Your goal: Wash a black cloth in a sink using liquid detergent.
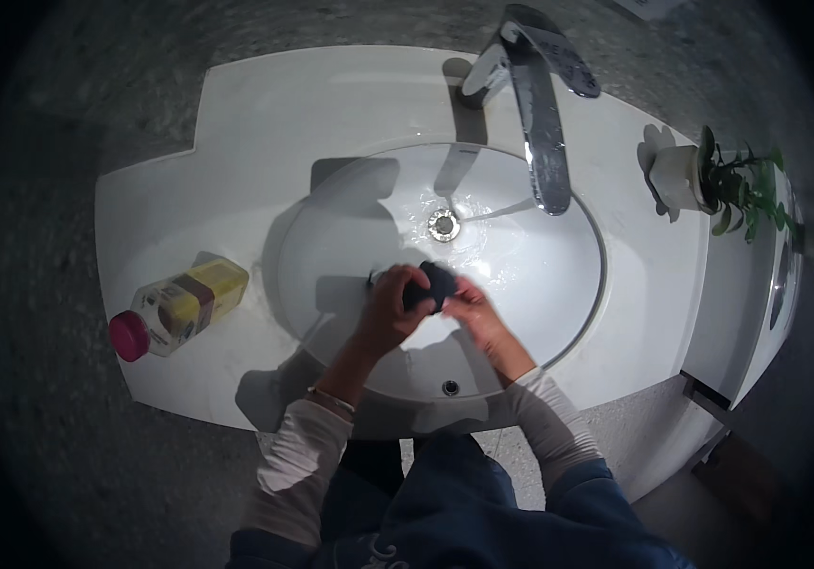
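A small dark bunched cloth (440,283) is between my two hands, over the near half of a white oval washbasin (549,306). My left hand (394,307) curls around its left side, with the thumb across the front. At its right edge, the fingers of my right hand (479,313) pinch the fabric; they are slightly blurred. A thin dark bit of something pokes out left of my left hand, too small to identify. Beyond the hands, the metal drain (443,225) is surrounded by glistening water. The chrome faucet (546,142) reaches over the basin from the back right.
On the white counter (265,107), a bottle of yellow liquid with a pink cap (179,306) lies or stands at left; the lens makes this unclear. A potted plant (684,178) stands at right. The overflow hole (450,387) is in the near basin wall.
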Tool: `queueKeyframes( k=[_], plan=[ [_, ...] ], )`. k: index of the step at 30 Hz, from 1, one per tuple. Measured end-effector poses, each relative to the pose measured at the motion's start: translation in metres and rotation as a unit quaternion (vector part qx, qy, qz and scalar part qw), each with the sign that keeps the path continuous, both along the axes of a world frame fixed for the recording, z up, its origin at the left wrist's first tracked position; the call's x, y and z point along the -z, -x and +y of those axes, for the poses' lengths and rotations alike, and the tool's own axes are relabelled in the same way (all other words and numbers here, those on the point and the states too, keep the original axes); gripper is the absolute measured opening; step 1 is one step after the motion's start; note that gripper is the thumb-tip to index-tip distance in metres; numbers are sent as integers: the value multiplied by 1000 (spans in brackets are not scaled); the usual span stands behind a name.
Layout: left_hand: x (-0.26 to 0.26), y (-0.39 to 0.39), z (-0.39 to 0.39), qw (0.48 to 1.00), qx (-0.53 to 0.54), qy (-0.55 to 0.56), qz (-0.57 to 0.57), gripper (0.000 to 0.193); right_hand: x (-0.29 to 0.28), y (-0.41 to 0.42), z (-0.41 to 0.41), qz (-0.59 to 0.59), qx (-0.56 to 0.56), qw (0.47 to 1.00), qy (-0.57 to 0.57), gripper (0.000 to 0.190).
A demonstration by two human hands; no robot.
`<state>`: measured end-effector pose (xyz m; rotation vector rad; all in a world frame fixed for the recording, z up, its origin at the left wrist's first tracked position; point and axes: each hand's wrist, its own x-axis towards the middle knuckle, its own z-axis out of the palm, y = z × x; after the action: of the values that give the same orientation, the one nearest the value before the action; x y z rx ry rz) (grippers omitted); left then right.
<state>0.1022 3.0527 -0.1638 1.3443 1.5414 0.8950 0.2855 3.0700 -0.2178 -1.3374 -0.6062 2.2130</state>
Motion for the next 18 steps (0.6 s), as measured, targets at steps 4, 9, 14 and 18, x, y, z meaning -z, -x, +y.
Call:
queueKeyframes(
  k=[4, 9, 14, 18],
  plan=[
    [-21, 7, 47, 990, -49, 75, -110, 22, -14, -50, 59, -284, -83, 872, -389, 34],
    [-32, 27, 69, 989, -48, 24, -137, 29, -62, -46, 113, -265, -155, 786, -537, 34],
    [-42, 54, 64, 994, 37, 89, 60, 26, -74, -50, 118, -116, -101, 934, -322, 24],
    [-22, 62, 37, 999, -16, -39, 0, 34, -51, -52, 105, -155, -61, 964, -205, 33]
  ],
)
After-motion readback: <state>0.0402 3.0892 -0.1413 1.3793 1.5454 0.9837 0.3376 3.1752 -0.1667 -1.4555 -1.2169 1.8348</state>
